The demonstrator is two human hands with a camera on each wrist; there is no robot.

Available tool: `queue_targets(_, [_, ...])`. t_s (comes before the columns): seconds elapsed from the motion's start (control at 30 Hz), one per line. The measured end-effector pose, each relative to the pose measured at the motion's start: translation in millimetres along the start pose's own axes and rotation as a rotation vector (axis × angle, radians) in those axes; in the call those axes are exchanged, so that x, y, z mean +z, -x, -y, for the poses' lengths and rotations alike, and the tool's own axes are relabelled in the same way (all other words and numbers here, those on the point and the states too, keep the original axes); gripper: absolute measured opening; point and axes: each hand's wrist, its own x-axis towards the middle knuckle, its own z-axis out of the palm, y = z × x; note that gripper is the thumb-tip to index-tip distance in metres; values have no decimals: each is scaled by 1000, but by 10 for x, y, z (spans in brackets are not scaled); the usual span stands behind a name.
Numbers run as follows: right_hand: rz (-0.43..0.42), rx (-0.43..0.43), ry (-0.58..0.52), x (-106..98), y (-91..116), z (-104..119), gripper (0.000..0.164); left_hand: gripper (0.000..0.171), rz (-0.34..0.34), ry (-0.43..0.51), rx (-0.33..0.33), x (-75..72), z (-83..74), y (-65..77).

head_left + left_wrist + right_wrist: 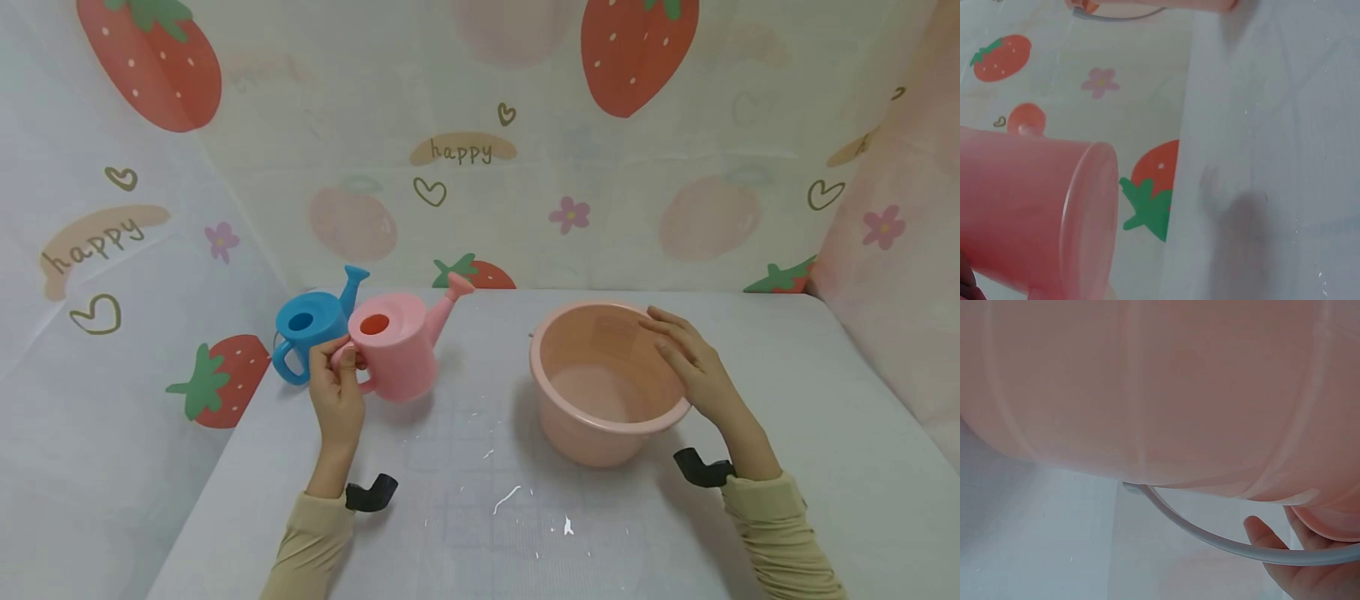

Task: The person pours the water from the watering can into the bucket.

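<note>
A pink watering can, its spout pointing up to the right, is held at the handle by my left hand. In the left wrist view the can's bottom shows clear of the table. Right behind that hand is a blue watering can, partly covered by the hand and the pink can. My right hand is at the right rim of a peach-coloured bucket, fingers extended over the edge. From the right wrist, the thumb stands apart from the bucket's wall, near its grey handle.
The white table has small shiny wet-looking spots in front of the bucket. Curtains with strawberries and hearts enclose the back and sides. A black curved piece sits at the left wrist, another at the right.
</note>
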Motion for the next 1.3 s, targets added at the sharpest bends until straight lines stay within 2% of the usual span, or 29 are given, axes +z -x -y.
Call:
queue_targets(0.17, [0,6,9,-2,-2,4,35,23,-28,24,-45,-20,80,-3])
queue_targets(0.4, [-3,7,2,-11,-8,-8,35,25,-34,43,-118,-40,195,-11])
queue_targets(0.57, [-2,-1,-4,-10,-14,-15,34,27,-10,51,-184,-49,234,-8])
queue_targets(0.87, [5,-10,-12,-19,-15,15,35,28,47,11,-297,-51,277,2])
queue_targets(1.07, [8,17,4,-11,-11,2,35,30,58,13,-370,-67,492,21])
queue_targets(1.17, [11,28,-11,-7,-4,4,35,33,70,8,-375,-74,561,39])
queue_targets(1.23, [12,26,-19,-6,-2,-1,35,32,81,18,-381,-76,503,36])
queue_targets(1.3, [14,20,-24,-7,-2,7,35,33,83,21,-381,-81,525,41])
